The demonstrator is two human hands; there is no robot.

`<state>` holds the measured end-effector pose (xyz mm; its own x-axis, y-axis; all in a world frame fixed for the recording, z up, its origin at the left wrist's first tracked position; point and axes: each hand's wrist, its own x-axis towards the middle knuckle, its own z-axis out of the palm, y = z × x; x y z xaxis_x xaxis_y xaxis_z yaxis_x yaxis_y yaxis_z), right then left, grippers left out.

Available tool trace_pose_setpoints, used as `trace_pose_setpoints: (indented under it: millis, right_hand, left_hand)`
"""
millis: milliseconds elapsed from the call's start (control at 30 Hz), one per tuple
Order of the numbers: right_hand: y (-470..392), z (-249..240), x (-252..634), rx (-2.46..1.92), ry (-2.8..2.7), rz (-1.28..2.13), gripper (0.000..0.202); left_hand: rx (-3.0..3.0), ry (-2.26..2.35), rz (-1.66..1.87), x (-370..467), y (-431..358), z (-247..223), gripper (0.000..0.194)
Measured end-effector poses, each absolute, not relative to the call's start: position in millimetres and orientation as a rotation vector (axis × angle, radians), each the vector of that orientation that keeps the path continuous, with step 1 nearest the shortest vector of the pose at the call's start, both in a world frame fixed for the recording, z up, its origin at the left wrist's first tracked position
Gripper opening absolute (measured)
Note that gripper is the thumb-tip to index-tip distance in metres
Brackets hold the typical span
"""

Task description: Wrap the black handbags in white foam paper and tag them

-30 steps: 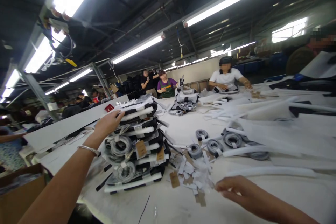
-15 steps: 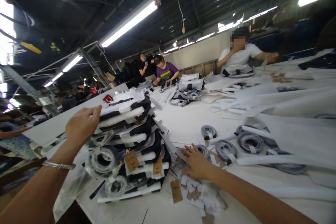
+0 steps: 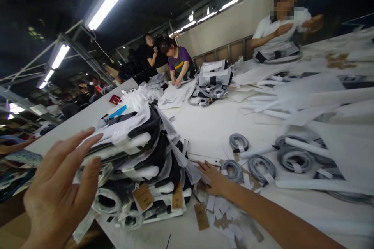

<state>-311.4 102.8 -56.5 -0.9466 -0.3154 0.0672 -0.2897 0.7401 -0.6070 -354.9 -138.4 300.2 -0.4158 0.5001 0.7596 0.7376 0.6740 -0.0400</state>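
from the head camera i see my left hand (image 3: 61, 194) raised close to the lens, fingers spread and grip released, its fingertips at the upper left edge of a tall, leaning stack of folded black-and-white fabric bags with brown card tags (image 3: 140, 159), apparently steadying the stack where it tips. my right hand (image 3: 212, 177) lies flat on the white worktop (image 3: 210, 128) at the stack's right foot, grip released and holding nothing, fingers resting among scattered white paper slips and brown tags (image 3: 217, 212). just beyond it lie grey coiled straps banded with white paper (image 3: 232, 169), set out loose within reach. further along the worktop a second, smaller stack of bags (image 3: 212, 81) sits in front of other people (their faces are blurred) standing at the far side.
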Motion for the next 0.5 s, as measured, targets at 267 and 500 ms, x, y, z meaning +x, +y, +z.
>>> trace_pose_setpoints:
  millis: [267, 500]
  right_hand:
    - [114.6, -31.1, -274.3, -0.387, 2.757, -1.177, 0.072]
    - [111.7, -14.7, -288.3, -0.011, 2.801, -1.386, 0.073]
  left_hand:
    - [-1.225, -2.264, -0.372, -328.6, -131.2, 279.7, 0.053]
    - [-0.724, -2.301, -0.464, -347.7, -186.9, 282.3, 0.06]
